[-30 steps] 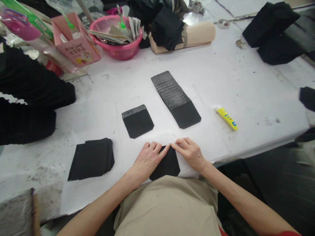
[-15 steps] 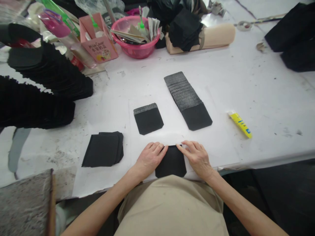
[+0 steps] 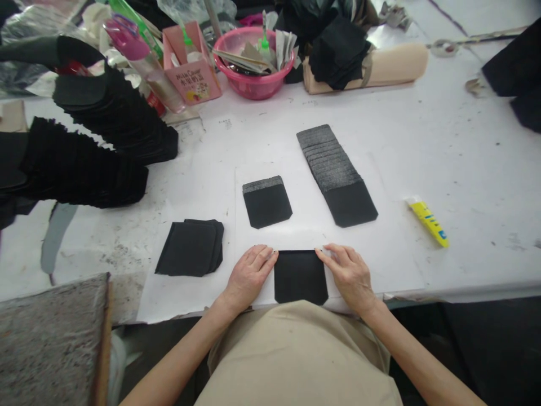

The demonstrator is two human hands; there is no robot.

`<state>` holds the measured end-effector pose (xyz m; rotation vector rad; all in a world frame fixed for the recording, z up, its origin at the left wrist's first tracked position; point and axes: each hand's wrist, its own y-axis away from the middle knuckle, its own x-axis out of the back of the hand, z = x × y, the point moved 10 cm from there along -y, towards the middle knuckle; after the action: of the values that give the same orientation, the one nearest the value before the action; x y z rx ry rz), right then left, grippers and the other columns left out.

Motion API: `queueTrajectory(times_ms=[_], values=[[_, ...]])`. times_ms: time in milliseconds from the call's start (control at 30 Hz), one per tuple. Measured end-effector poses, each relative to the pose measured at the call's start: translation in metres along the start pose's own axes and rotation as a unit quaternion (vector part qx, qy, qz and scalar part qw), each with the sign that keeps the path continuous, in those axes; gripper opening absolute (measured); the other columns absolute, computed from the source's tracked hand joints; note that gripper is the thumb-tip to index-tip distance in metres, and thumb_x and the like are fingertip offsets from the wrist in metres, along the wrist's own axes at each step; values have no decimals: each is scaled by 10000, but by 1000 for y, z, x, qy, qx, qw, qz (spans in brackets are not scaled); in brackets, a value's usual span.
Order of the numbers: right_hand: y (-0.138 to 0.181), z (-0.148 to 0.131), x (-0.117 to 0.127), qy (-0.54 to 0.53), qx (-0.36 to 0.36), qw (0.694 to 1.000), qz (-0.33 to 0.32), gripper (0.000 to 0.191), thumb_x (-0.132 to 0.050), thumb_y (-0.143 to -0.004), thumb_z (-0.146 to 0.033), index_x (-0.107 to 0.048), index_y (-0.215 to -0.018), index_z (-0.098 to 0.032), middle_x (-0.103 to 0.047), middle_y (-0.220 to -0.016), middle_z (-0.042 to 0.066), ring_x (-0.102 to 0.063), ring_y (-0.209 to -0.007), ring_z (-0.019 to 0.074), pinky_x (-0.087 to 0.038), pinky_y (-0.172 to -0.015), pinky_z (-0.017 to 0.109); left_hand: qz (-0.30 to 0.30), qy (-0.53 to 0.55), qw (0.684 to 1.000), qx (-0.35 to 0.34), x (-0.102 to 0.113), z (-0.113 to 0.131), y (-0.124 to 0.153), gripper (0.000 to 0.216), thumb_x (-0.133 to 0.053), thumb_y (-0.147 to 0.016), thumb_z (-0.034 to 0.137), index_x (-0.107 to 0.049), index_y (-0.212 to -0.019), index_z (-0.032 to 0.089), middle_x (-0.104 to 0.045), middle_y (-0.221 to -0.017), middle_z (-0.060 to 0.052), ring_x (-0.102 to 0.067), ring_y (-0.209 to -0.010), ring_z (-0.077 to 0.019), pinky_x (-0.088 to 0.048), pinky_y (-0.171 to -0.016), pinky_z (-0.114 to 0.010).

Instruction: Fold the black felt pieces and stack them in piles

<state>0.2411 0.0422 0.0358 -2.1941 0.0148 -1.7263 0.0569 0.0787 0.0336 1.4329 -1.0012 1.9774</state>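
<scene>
A black pocket-shaped piece [image 3: 300,276] lies flat on white paper at the table's near edge. My left hand [image 3: 248,274] rests at its left side, fingertips pressing the top left corner. At the opposite side my right hand [image 3: 349,272] presses the top right corner with its fingers. Both hands lie flat with fingers stretched out. Just beyond sits a small stack of black pieces with a grey strip [image 3: 266,201]. A long fanned row of grey-edged pieces [image 3: 335,175] lies to the right. To the left lies a loose stack of plain black pieces [image 3: 190,247].
A yellow glue tube [image 3: 428,221] lies at the right. Big black stacks [image 3: 84,169] fill the left side. A pink bowl [image 3: 252,84], a pink box [image 3: 192,67] and a beige roll [image 3: 393,63] stand at the back. A grey board [image 3: 51,338] sits near left.
My hands have slid apart from the middle of the piece's top edge to its two corners, uncovering it. The view has shifted to the left.
</scene>
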Motion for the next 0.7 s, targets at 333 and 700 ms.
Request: queueTrajectory(times_ms=[333,700], values=[[-4,12,5,-103,-59,993,13,333,-459,-974,-114,-655,-1196,-266,-638,-1112,79,-577,-1019,232,-516,-856,383,44,56,997,40,4,-10,6,298,-496,-929,35,-613,-1174,158,-613,-1232,-114,-549,-1208,-253,-512,-1035,-475],[-42,-11,-12,-90,-43,994,-46,40,-603,-933,-238,-623,-912,-211,-618,-872,64,-548,-835,236,-453,-720,369,52,174,977,109,7,-24,4,203,-477,-947,86,-598,-1088,167,-636,-1137,-96,-568,-1174,-205,-514,-1029,-438]])
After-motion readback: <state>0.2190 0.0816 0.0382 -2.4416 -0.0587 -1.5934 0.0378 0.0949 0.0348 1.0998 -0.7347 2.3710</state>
